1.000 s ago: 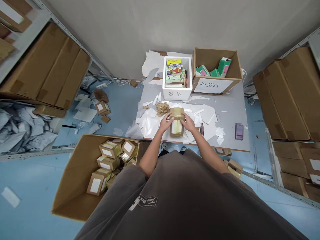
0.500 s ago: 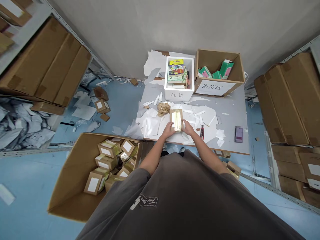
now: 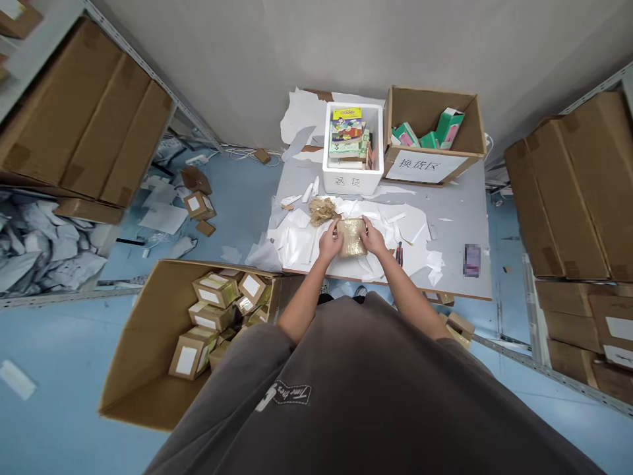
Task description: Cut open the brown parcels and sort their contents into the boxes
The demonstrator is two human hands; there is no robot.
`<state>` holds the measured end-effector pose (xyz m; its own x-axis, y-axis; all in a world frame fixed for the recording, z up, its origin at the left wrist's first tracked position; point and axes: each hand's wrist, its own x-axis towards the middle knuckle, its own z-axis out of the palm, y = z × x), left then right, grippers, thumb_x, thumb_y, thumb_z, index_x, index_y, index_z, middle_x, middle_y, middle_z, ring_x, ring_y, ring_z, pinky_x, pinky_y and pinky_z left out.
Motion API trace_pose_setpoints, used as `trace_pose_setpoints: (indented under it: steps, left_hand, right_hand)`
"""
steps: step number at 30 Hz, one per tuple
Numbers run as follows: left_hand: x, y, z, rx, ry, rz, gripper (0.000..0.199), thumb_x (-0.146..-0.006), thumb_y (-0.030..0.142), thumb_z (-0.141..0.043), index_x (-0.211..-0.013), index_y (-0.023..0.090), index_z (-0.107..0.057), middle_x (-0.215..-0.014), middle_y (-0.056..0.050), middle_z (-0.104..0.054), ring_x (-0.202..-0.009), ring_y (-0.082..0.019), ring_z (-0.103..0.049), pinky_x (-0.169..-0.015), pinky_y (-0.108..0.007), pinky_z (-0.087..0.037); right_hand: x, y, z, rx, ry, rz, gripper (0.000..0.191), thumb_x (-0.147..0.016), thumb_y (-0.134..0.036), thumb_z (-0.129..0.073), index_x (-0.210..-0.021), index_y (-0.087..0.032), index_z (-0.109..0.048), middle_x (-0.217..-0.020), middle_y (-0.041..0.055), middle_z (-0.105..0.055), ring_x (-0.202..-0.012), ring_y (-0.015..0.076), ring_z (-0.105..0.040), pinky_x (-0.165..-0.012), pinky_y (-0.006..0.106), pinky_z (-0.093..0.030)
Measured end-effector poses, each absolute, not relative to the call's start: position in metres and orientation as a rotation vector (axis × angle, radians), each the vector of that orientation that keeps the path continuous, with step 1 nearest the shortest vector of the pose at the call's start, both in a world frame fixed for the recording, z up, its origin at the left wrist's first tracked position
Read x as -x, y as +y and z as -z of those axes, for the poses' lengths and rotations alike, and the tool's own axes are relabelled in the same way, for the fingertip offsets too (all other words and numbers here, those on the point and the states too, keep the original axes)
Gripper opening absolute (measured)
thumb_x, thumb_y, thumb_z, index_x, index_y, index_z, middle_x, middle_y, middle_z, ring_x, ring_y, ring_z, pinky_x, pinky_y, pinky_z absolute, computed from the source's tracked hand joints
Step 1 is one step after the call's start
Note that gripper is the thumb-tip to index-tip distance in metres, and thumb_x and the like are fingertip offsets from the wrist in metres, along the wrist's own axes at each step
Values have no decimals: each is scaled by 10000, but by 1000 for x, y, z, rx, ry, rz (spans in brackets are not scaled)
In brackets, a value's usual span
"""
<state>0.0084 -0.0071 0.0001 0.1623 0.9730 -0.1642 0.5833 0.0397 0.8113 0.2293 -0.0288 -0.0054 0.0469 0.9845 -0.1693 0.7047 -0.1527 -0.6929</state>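
Note:
Between my two hands is a small brown cardboard box (image 3: 352, 239) with shiny clear tape over its upper face; no white label shows on that face. My left hand (image 3: 330, 241) grips its left side, and my right hand (image 3: 372, 236) grips its right side. Under and around it, white paper scraps (image 3: 299, 245) cover part of the grey table (image 3: 452, 227). Crumpled brown tape (image 3: 322, 210) lies just beyond my left hand. A red and black cutter (image 3: 399, 254) rests to the right of my right hand.
At the table's back stand a white bin (image 3: 352, 183) of packets and a cardboard box (image 3: 434, 166) with green cartons. A big open carton (image 3: 133, 356) of small boxes is at lower left. Shelves with cartons (image 3: 568, 198) flank both sides.
The small box has been turned over: its white-labelled face no longer shows, and a taped brown face is up. My hands have moved up slightly along its sides. The view has shifted a little.

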Motion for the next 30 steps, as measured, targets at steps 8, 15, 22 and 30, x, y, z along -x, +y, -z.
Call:
trace_pose_setpoints:
  steps: [8,15,22,30]
  left_hand:
    - [-6,7,17,-1491,1407,-718,699,-1050,450,-566,-1701,228,-442,-1647,-140,-577,-1283,-295,-693,-1085,-427,-578]
    - [11,-23,9,-1623,1239,-554,938,-818,225,-752,-1703,216,-439,-1725,-100,-489,-1519,-344,-548,-1234,-447,-502]
    - [0,-2,-7,-1478,1378,-636,778,-992,362,-696,-1714,278,-418,-1475,-79,-732,-1276,-275,-744,-1063,-384,-617]
    - [-13,-2,32,-1534,1355,-374,909,-891,253,-733,-1726,171,-381,-1680,-145,-543,-1537,-346,-539,-1282,-478,-445]
  right_hand:
    - [-225,-20,15,1871,-1528,-1002,761,-1023,-450,-507,-1724,-185,-378,-1514,164,-667,-1211,353,-718,-1094,531,-590]
    - [-222,-53,14,1679,-1561,-1141,910,-848,-272,-625,-1726,-246,-386,-1669,100,-549,-1414,308,-621,-1181,500,-546]
    - [-239,-25,-11,1810,-1642,-1068,911,-879,-280,-651,-1744,-254,-364,-1550,105,-667,-1172,328,-759,-1097,514,-594]
    - [-223,-17,21,1912,-1676,-1195,894,-779,-135,-604,-1665,-134,-482,-1636,148,-582,-1461,341,-593,-1272,507,-459]
